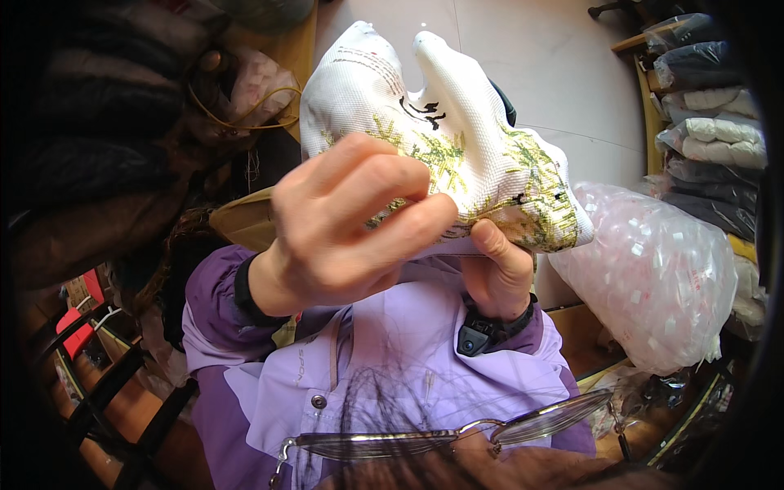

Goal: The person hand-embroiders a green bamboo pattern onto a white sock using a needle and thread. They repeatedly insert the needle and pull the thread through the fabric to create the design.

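A piece of white cross-stitch cloth (pixel 456 86), bunched and folded, is held up in front of my chest. It bears yellow-green leafy stitching, black stitched marks and rows of brown dashes. My right hand (pixel 499 263) grips its lower edge, the thumb on top and the fingers mostly hidden beneath. Over the cloth's lower left part, my left hand (pixel 361 214) is curled and slightly blurred, its back to the camera. Its thumb and fingertips are hidden, so whether it pinches anything cannot be seen.
A large clear plastic bag (pixel 655 275) of pale items stands at the right, below shelves of plastic-wrapped folded clothes (pixel 723 141). Dark garments (pixel 92 141) fill the left. A yellow cord (pixel 245 116) loops near a wooden edge. Black bars (pixel 101 392) cross the lower left.
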Action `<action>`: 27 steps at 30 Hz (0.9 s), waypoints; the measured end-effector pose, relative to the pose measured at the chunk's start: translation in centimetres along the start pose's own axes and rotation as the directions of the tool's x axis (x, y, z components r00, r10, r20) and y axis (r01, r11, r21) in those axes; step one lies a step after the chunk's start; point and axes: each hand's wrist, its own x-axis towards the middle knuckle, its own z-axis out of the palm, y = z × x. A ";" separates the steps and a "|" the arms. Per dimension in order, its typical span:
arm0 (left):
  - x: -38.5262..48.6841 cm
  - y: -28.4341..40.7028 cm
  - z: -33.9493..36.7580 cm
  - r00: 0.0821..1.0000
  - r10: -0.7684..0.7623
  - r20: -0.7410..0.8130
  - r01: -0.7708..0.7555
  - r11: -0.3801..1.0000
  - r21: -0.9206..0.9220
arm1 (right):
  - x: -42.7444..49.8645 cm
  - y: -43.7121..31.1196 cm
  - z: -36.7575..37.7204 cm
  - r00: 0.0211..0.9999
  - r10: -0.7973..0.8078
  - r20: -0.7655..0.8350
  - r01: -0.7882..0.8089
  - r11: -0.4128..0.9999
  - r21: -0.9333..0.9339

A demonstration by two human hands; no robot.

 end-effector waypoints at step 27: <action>1.2 0.0 1.2 0.991 0.048 0.122 -0.048 0.999 -0.003 | -0.4 -0.2 -0.4 0.999 0.046 -0.018 -0.047 0.998 -0.032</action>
